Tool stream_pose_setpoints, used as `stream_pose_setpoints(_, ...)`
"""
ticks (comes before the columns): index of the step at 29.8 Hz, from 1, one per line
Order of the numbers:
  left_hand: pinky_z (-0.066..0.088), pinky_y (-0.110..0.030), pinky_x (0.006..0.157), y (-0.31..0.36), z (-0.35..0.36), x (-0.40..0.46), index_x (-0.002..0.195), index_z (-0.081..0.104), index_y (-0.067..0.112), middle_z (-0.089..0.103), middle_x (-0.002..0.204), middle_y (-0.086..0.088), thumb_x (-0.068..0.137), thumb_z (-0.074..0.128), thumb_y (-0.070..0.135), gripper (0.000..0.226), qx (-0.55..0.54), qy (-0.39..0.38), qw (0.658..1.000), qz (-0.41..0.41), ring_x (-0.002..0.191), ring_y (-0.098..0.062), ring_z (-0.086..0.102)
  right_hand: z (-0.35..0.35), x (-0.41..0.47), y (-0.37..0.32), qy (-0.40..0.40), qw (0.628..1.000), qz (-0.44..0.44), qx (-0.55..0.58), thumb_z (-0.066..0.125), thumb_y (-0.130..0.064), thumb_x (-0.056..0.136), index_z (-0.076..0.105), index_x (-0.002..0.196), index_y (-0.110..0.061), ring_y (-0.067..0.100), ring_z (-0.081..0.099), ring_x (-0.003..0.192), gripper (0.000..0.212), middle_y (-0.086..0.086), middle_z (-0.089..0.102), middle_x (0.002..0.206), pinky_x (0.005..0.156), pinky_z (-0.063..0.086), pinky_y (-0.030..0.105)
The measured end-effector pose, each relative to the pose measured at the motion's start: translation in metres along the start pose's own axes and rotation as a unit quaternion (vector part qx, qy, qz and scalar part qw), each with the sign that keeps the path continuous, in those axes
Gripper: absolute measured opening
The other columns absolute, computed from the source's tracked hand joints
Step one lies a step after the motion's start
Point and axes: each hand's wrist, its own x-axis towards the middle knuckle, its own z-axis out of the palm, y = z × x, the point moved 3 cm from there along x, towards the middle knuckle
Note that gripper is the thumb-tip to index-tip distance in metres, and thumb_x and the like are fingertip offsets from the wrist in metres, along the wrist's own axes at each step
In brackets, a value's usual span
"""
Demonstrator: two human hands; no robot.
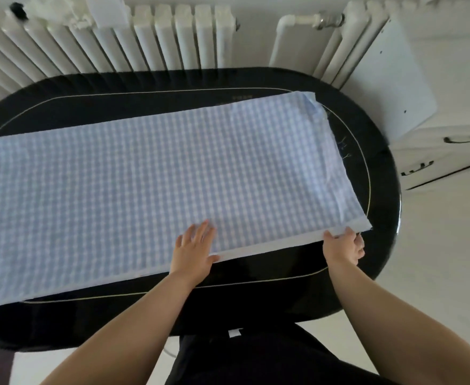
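- Blue and white checked cloth (150, 173) lies long across the black table (378, 151). Its left end runs out of view, so I cannot tell how it lies there.
- It looks folded in layers, with a white edge along the near side.
- The left hand (193, 247) lies flat on the cloth, right by that near edge. Its fingers are straight and spread. It holds nothing and just presses down.
- I think this hand is there to pin the cloth. Press softly but firmly, so the layers under it do not slide.
- The right hand (343, 247) pinches the near right corner of the cloth, with its fingers curled round it.
- I think the step is to straighten or fold this end. Grab all the layers at the corner, not just the top one.
- Lift the corner only a little and pull gently to the right. That way the checks make straight lines and no bumps show up between the two hands.
- The far right corner looks a bit ruffled, with a layer peeking out. Line the edges up there too before the next fold.
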Motion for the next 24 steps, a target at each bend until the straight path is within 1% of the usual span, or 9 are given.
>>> stream_pose_setpoints(3, 0.028, -0.041, 0.108, 0.026, 0.001, 0.005, 0.148, 0.019, 0.021, 0.009, 0.16, 0.0, 0.094, 0.041, 0.021, 0.059, 0.041, 0.025, 0.998, 0.051, 0.138, -0.025, 0.026, -0.012, 0.009, -0.005, 0.006, 0.985, 0.08, 0.152, 0.065, -0.022, 0.088, 0.03, 0.143, -0.014, 0.033, 0.051, 0.118, 0.065, 0.013, 0.039, 0.142, 0.098, 0.045, 0.043)
stream_pose_setpoints(6, 0.034, -0.039, 0.101, 0.044, 0.004, 0.013, 0.15, 0.014, 0.019, 0.004, 0.16, 0.0, 0.089, 0.042, 0.015, 0.067, 0.089, 0.021, 0.994, 0.067, 0.133, -0.025, 0.03, -0.017, 0.012, -0.011, -0.041, 0.928, 0.205, 0.308, 0.067, -0.017, 0.087, 0.031, 0.135, -0.015, 0.025, 0.064, 0.091, 0.06, 0.012, 0.056, 0.115, 0.079, 0.058, 0.037)
stream_pose_setpoints(8, 0.037, -0.039, 0.098, 0.056, 0.003, 0.02, 0.15, 0.013, 0.019, 0.003, 0.16, 0.001, 0.092, 0.041, 0.017, 0.065, 0.1, 0.029, 0.993, 0.062, 0.13, -0.027, 0.032, -0.02, 0.021, -0.01, -0.068, 0.929, 0.225, 0.286, 0.063, -0.015, 0.089, 0.038, 0.13, -0.013, 0.023, 0.066, 0.085, 0.048, 0.011, 0.061, 0.105, 0.066, 0.059, 0.033)
stream_pose_setpoints(11, 0.039, -0.041, 0.096, 0.074, -0.001, 0.033, 0.149, 0.016, 0.022, 0.008, 0.159, 0.002, 0.098, 0.038, 0.037, 0.058, 0.092, 0.031, 0.994, 0.056, 0.128, -0.028, 0.034, -0.026, 0.035, -0.006, -0.088, 0.958, 0.176, 0.208, 0.058, -0.017, 0.092, 0.057, 0.114, -0.013, 0.018, 0.065, 0.074, 0.022, 0.007, 0.065, 0.097, 0.049, 0.049, 0.028)
stream_pose_setpoints(15, 0.035, -0.041, 0.102, 0.09, 0.004, 0.043, 0.15, 0.012, 0.023, 0.009, 0.158, -0.001, 0.095, 0.038, 0.054, 0.069, 0.111, 0.012, 0.992, 0.058, 0.135, -0.027, 0.027, -0.034, 0.054, -0.001, -0.062, 0.946, 0.155, 0.278, 0.057, -0.011, 0.092, 0.059, 0.115, -0.015, 0.018, 0.065, 0.077, 0.024, 0.004, 0.064, 0.096, 0.05, 0.051, 0.026)
stream_pose_setpoints(18, 0.037, -0.039, 0.102, 0.098, 0.003, 0.045, 0.149, 0.015, 0.017, 0.018, 0.155, -0.007, 0.097, 0.036, 0.051, 0.066, 0.15, 0.023, 0.987, 0.057, 0.136, -0.026, 0.027, -0.04, 0.059, -0.009, -0.127, 0.916, 0.16, 0.345, 0.052, -0.003, 0.093, 0.053, 0.126, -0.004, 0.016, 0.06, 0.073, 0.034, 0.005, 0.057, 0.087, 0.052, 0.056, 0.022)
stream_pose_setpoints(20, 0.043, -0.037, 0.093, 0.101, 0.001, 0.045, 0.146, 0.023, 0.015, 0.031, 0.146, -0.007, 0.099, 0.038, 0.044, 0.057, 0.155, 0.028, 0.986, 0.049, 0.129, -0.026, 0.037, -0.042, 0.064, -0.018, -0.168, 0.908, 0.164, 0.348, 0.053, -0.002, 0.091, 0.053, 0.125, -0.004, 0.014, 0.057, 0.068, 0.035, 0.004, 0.053, 0.081, 0.062, 0.057, 0.018)
stream_pose_setpoints(22, 0.047, -0.035, 0.078, 0.103, -0.002, 0.045, 0.138, 0.037, 0.016, 0.046, 0.129, -0.006, 0.096, 0.048, 0.029, 0.046, 0.159, 0.049, 0.985, 0.054, 0.114, -0.025, 0.048, -0.049, 0.059, -0.037, -0.196, 0.888, 0.185, 0.371, 0.061, -0.001, 0.086, 0.058, 0.116, -0.011, 0.015, 0.059, 0.074, 0.033, 0.005, 0.058, 0.085, 0.074, 0.056, 0.024)
stream_pose_setpoints(24, 0.047, -0.035, 0.066, 0.105, -0.01, 0.041, 0.121, 0.055, 0.014, 0.057, 0.109, -0.005, 0.087, 0.059, 0.016, 0.034, 0.138, 0.088, 0.984, 0.065, 0.095, -0.025, 0.057, -0.058, 0.061, -0.064, -0.189, 0.895, 0.077, 0.396, 0.066, -0.004, 0.085, 0.062, 0.115, -0.014, 0.016, 0.062, 0.085, 0.032, 0.002, 0.064, 0.095, 0.073, 0.055, 0.029)
